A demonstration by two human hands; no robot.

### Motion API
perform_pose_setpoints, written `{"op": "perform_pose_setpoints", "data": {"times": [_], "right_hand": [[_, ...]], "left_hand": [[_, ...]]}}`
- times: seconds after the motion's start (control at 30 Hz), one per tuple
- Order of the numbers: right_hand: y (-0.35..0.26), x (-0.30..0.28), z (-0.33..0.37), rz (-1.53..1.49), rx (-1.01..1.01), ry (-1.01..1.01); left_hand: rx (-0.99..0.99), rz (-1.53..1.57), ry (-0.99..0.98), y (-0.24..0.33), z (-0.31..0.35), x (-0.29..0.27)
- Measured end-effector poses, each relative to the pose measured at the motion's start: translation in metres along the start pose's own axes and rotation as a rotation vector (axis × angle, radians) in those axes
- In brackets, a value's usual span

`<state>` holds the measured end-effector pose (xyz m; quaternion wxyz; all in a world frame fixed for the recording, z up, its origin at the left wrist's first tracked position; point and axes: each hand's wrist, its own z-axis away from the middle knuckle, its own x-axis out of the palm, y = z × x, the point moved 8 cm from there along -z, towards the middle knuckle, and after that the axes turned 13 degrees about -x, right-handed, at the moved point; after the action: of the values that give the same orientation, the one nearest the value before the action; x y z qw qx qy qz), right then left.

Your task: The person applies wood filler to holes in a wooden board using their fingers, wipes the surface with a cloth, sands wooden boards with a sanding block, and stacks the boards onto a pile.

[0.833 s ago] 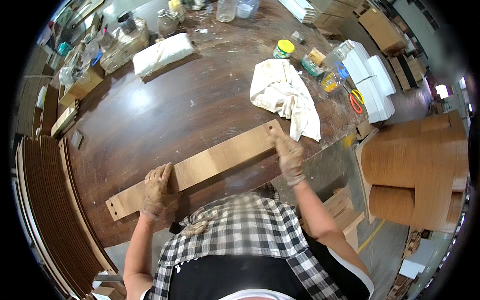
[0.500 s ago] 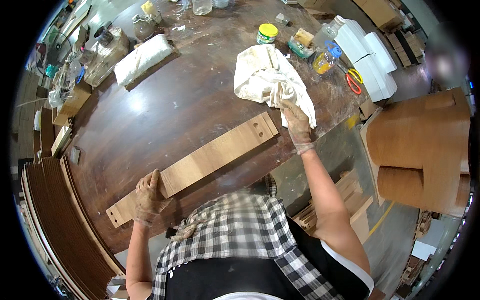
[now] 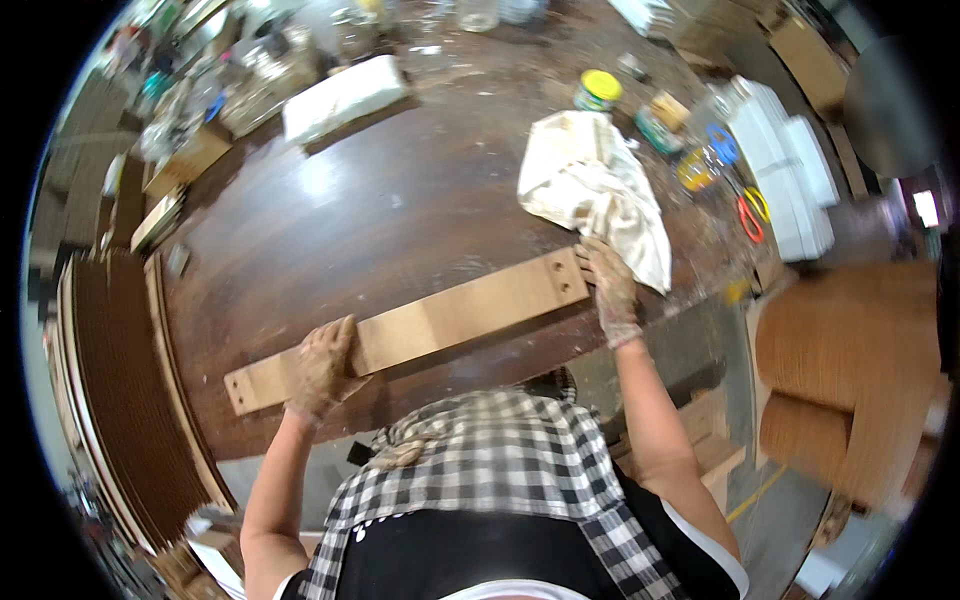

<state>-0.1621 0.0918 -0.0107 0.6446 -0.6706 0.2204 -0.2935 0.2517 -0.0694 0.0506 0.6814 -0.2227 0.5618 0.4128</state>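
Note:
A long, flat wooden board (image 3: 455, 316) lies slantwise on the dark brown table, with small round holes near both ends. My left hand (image 3: 327, 362), in a thin, stained glove, is closed over the board toward its left end, fingers reaching across its far edge. At the other end, my gloved right hand (image 3: 612, 288) has its fingers stretched out and slightly apart, touching the board's end beside the holes. A crumpled white cloth (image 3: 570, 165) lies just beyond that hand, partly next to its fingers. Motion blurs the fingertips somewhat.
At the back right stand a yellow-lidded tin (image 3: 599, 90), a bottle with a blue top (image 3: 707, 161) and red-and-yellow scissors (image 3: 750, 216). A white wrapped bundle (image 3: 345, 98) lies far left. Stacked brown panels (image 3: 125, 385) stand left; curved wooden pieces (image 3: 830, 350) stand right.
My right hand has come from the cloth's edge to the board's right end. The board now lies closer to level, still under my left hand. The whole view has shifted.

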Motion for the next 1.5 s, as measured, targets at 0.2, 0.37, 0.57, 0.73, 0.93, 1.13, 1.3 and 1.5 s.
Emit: {"op": "perform_pose_setpoints", "data": {"times": [0.2, 0.37, 0.57, 0.73, 0.93, 1.13, 1.3, 1.5], "right_hand": [[-0.015, 0.009, 0.006, 0.012, 0.004, -0.141], [-0.027, -0.013, -0.027, 0.503, -0.447, -0.061], [-0.062, 0.093, -0.035, 0.231, -0.361, -0.23], [-0.041, 0.162, -0.025, 0.06, -0.363, -0.412], [-0.032, 0.222, 0.004, 0.068, -0.263, -0.445], [-0.038, 0.242, 0.011, 0.282, -0.317, -0.502], [-0.001, 0.223, 0.001, 0.233, -0.241, -0.49], [0.009, 0.215, 0.027, 0.22, -0.093, -0.433]], "left_hand": [[0.034, 0.007, -0.011, 0.005, -0.004, -0.008], [0.08, 0.13, 0.121, -0.003, 0.022, -0.024], [-0.206, 0.308, 0.309, -0.061, 0.074, -0.06], [-0.628, 0.2, 0.426, -0.175, 0.134, -0.097], [-1.088, 0.209, 0.676, -0.357, 0.215, -0.079], [-1.325, 0.206, 0.535, -0.456, 0.207, -0.088], [-1.328, -0.058, 0.513, -0.473, 0.179, -0.067], [-1.139, 0.259, 0.839, -0.419, 0.19, -0.051]]}}
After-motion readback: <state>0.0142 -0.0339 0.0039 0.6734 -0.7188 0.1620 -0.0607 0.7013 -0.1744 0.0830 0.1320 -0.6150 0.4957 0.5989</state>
